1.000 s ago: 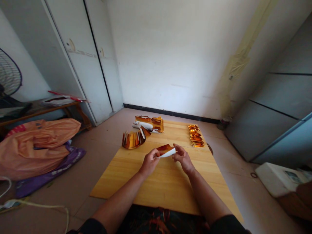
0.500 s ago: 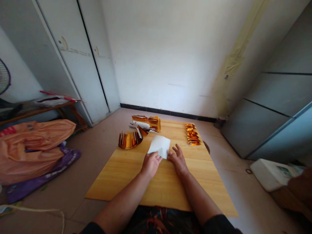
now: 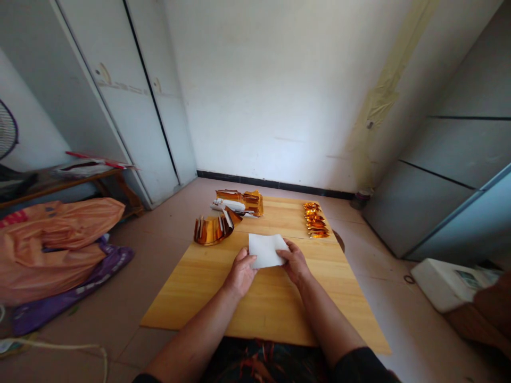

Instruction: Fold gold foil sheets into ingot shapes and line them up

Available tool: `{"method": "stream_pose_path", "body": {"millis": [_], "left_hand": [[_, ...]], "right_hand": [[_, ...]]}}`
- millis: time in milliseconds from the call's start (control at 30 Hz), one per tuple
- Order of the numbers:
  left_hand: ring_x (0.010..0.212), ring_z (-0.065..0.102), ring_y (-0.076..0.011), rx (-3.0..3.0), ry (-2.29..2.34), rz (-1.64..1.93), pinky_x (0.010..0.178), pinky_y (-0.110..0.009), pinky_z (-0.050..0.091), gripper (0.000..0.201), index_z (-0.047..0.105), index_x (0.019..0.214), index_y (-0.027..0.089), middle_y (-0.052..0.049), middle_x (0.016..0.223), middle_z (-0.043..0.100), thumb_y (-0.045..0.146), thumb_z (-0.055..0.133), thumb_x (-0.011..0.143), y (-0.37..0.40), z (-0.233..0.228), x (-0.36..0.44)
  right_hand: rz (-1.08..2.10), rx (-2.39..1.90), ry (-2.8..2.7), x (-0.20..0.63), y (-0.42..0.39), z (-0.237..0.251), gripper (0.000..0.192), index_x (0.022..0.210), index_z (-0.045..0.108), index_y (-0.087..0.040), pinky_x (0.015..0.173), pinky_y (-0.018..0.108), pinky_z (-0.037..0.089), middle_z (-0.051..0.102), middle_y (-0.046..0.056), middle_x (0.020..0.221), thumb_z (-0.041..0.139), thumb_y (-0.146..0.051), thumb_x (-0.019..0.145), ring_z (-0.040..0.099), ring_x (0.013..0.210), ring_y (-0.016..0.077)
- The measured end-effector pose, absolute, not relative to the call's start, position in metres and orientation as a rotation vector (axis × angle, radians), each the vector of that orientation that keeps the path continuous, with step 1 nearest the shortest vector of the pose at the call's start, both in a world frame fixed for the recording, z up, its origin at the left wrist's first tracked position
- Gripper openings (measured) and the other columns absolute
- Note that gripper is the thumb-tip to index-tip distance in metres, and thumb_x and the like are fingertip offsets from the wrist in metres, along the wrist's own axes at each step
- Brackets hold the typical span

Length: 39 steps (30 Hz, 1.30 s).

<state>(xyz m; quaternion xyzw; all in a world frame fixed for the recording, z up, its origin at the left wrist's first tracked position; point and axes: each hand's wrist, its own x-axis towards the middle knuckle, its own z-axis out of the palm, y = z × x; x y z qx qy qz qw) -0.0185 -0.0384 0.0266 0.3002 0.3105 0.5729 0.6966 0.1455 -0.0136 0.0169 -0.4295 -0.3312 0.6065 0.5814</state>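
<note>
A white sheet of paper (image 3: 265, 248) lies white side up on the low wooden board (image 3: 207, 282). My left hand (image 3: 240, 273) grips its near left corner. My right hand (image 3: 294, 261) pinches its right edge. Just beyond, to the left, stands a curved fan of gold foil sheets (image 3: 212, 228). Behind that lies a stack of gold and white sheets (image 3: 239, 202). A row of folded gold pieces (image 3: 315, 218) sits at the board's far right.
The board rests on a tiled floor. Orange and purple bags (image 3: 56, 242) lie to the left, by a low bench (image 3: 64, 178) and a fan (image 3: 8, 130). White cabinet doors (image 3: 120, 101) stand behind. A white box (image 3: 447, 282) sits at the right.
The sheet, held up showing its gold side a second ago, was turned white side up and laid flat on the board. Both hands came down with it.
</note>
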Motion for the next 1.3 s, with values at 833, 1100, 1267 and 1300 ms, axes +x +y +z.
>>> {"method": "stream_pose_path", "body": {"millis": [833,1100,1267,1300], "left_hand": [[0.127,0.037,-0.0308,2.493,1.49,0.573,0.102,-0.047,0.031,0.047,0.061,0.116,0.023,-0.012,0.138,0.045,0.008,0.05,0.073,-0.034,0.012,-0.028],[0.13,0.039,-0.0248,2.525,1.304,0.419,0.108,-0.053,0.021,0.056,0.054,0.125,0.026,-0.008,0.139,0.047,0.005,0.044,0.074,-0.023,0.0,-0.031],[0.131,0.037,-0.0214,2.493,1.273,0.429,0.11,-0.048,0.02,0.057,0.054,0.126,0.027,-0.006,0.141,0.045,0.007,0.046,0.072,-0.022,0.0,-0.035],[0.131,0.037,-0.021,2.484,1.273,0.44,0.11,-0.048,0.02,0.057,0.055,0.125,0.027,-0.006,0.141,0.046,0.006,0.046,0.072,-0.021,0.0,-0.035]], "right_hand": [[0.239,-1.545,-2.117,0.153,0.02,0.0,0.047,0.117,0.059,-0.022,0.089,0.035,0.042,0.059,0.009,0.113,0.06,-0.012,0.07,0.052,0.105,0.023],[0.224,-1.39,-2.223,0.157,-0.002,0.007,0.029,0.108,0.065,-0.021,0.089,0.04,0.04,0.061,0.012,0.117,0.061,-0.027,0.08,0.053,0.106,0.0258],[0.486,-1.054,-2.395,0.178,-0.034,0.003,0.042,0.103,0.067,-0.026,0.092,0.041,0.039,0.061,0.008,0.119,0.073,-0.046,0.067,0.054,0.107,0.0262],[0.476,-1.063,-2.41,0.181,-0.04,0.002,0.044,0.105,0.067,-0.026,0.093,0.042,0.038,0.061,0.008,0.12,0.074,-0.047,0.067,0.054,0.108,0.0267]]}}
